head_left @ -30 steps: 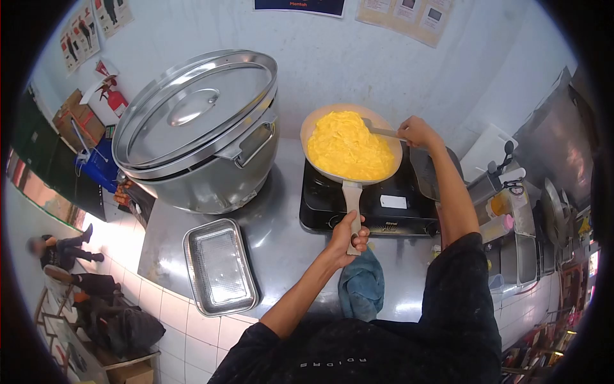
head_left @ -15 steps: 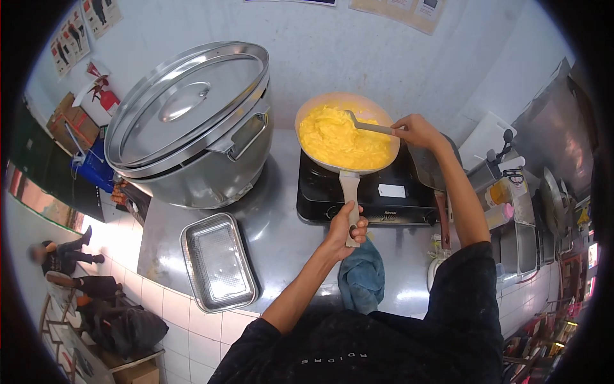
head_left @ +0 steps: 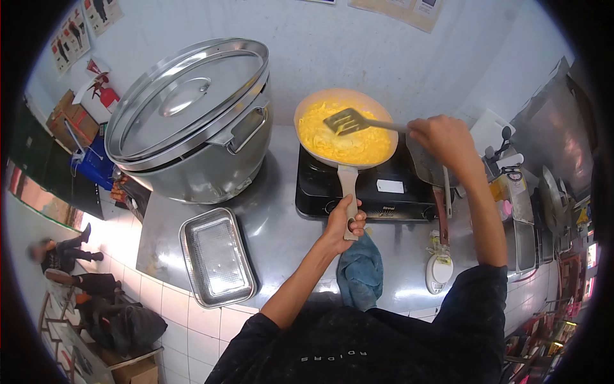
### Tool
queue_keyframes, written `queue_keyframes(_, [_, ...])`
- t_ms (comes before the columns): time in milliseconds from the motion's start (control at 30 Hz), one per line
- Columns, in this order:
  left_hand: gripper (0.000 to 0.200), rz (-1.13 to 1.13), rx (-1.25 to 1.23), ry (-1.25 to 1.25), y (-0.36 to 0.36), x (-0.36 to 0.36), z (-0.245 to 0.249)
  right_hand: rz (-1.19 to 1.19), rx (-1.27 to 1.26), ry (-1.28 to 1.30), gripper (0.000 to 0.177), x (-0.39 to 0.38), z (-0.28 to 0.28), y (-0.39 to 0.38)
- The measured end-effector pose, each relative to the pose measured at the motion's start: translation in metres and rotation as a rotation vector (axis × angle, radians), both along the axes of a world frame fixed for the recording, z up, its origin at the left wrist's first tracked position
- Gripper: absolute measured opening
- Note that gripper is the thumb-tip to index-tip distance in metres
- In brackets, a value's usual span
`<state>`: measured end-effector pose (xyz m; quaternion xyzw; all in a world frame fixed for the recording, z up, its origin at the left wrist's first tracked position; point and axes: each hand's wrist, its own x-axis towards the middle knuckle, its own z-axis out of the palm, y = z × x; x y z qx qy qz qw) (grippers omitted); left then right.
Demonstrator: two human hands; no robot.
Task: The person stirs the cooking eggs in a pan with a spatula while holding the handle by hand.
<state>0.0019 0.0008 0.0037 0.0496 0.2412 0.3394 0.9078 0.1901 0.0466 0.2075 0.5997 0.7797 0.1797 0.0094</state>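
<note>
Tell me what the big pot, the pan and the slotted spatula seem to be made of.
The big pot: bare metal, likely aluminium or steel; dull silver-grey with soft reflections. The pan: pale beige matte coating on rim and handle; the core does not show. The slotted spatula: grey with a slight sheen, probably metal, though hard plastic cannot be ruled out.

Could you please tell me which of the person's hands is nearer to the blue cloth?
Left. The left hand grips the pan handle just above the cloth. The right hand holds the spatula farther up and to the right, well clear of it.
</note>
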Motion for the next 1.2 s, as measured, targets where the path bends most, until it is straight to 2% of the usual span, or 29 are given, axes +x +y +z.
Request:
queue_keyframes(233, [0.026, 0.004, 0.003, -0.023, 0.0, 0.001, -0.003, -0.149, 0.077, -0.189, 0.015, 0.023, -0.018, 0.061])
queue_keyframes(333, [0.026, 0.005, 0.013, -0.021, 0.0, 0.001, -0.004, -0.193, 0.045, -0.168, 0.015, 0.017, -0.029, 0.083])
queue_keyframes(433, [0.026, 0.002, 0.018, -0.01, 0.001, 0.001, -0.004, -0.351, -0.037, -0.095, 0.015, 0.008, -0.046, 0.106])
queue_keyframes(633, [0.026, -0.02, -0.002, 0.0, 0.001, -0.001, -0.001, -0.324, -0.072, 0.113, 0.02, 0.027, -0.086, 0.147])
queue_keyframes(733, [0.025, -0.039, -0.012, 0.024, 0.004, -0.003, 0.003, -0.273, -0.183, 0.161, 0.022, 0.042, -0.106, 0.179])
queue_keyframes(933, [0.025, -0.053, -0.017, 0.043, 0.005, -0.006, 0.005, 0.063, -0.16, 0.282, 0.024, 0.04, -0.099, 0.173])
queue_keyframes(1067, [0.025, -0.049, -0.019, 0.042, 0.005, -0.005, 0.004, 0.235, -0.179, 0.166, 0.026, 0.041, -0.088, 0.158])
queue_keyframes(1200, [0.026, -0.034, -0.013, 0.01, 0.004, -0.004, 0.001, 0.296, -0.226, 0.099, 0.028, 0.03, -0.077, 0.12])
